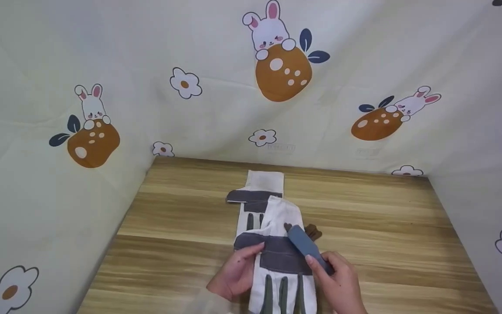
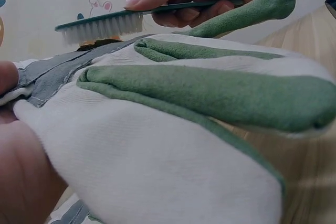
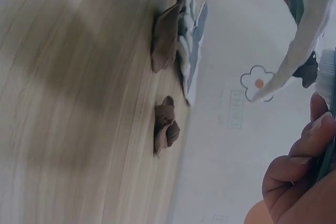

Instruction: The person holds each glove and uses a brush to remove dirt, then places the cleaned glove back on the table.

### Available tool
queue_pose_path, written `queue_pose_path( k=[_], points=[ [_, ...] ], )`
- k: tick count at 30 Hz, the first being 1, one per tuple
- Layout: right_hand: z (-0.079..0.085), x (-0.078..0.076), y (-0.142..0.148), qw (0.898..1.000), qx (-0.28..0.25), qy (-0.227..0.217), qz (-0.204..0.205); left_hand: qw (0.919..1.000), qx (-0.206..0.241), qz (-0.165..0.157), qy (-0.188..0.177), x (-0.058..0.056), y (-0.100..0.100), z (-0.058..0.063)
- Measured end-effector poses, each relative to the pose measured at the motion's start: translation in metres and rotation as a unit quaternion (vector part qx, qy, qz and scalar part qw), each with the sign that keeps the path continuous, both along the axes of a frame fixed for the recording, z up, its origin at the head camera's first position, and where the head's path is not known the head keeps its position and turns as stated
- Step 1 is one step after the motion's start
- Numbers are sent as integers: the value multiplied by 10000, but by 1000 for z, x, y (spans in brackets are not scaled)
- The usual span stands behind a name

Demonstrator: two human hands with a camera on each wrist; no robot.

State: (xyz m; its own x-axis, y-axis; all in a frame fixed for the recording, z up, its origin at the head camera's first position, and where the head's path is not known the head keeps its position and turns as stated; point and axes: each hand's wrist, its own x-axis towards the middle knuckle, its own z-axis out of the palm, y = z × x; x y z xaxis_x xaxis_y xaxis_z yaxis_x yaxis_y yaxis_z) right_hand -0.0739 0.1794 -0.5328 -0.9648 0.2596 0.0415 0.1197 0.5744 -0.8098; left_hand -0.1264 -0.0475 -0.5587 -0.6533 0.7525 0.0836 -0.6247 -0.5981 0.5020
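Note:
A white work glove with grey and green patches (image 1: 279, 218) is lifted off the table, its cuff pointing away. My left hand (image 1: 237, 271) pinches its side, thumb on top of the grey band. In my right hand (image 1: 340, 279) is a blue-green brush (image 1: 305, 246), gripped by its handle. Its white bristles (image 2: 102, 29) face down at the glove's upper side, close to a dark brown patch (image 2: 100, 44) there. Whether they touch it is hard to tell. A second matching glove (image 1: 265, 181) lies flat on the table behind, partly covered by the first.
Brown crumpled lumps (image 3: 166, 124) lie on the wood-grained table (image 1: 181, 218) beside the flat glove; another brown piece (image 3: 166, 38) is close against that glove. Pale cloth with rabbit prints (image 1: 216, 113) hangs around the table's back and sides.

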Motion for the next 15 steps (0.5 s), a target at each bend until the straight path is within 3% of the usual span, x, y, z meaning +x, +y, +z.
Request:
queue_pose_path(
  k=[9,15],
  points=[
    [4,-1,-16,9969,246,663,333,9999,-104,99,71,4,4,1],
    [2,-4,-18,9950,463,836,295,9999,-104,4,131,4,6,3]
  ],
)
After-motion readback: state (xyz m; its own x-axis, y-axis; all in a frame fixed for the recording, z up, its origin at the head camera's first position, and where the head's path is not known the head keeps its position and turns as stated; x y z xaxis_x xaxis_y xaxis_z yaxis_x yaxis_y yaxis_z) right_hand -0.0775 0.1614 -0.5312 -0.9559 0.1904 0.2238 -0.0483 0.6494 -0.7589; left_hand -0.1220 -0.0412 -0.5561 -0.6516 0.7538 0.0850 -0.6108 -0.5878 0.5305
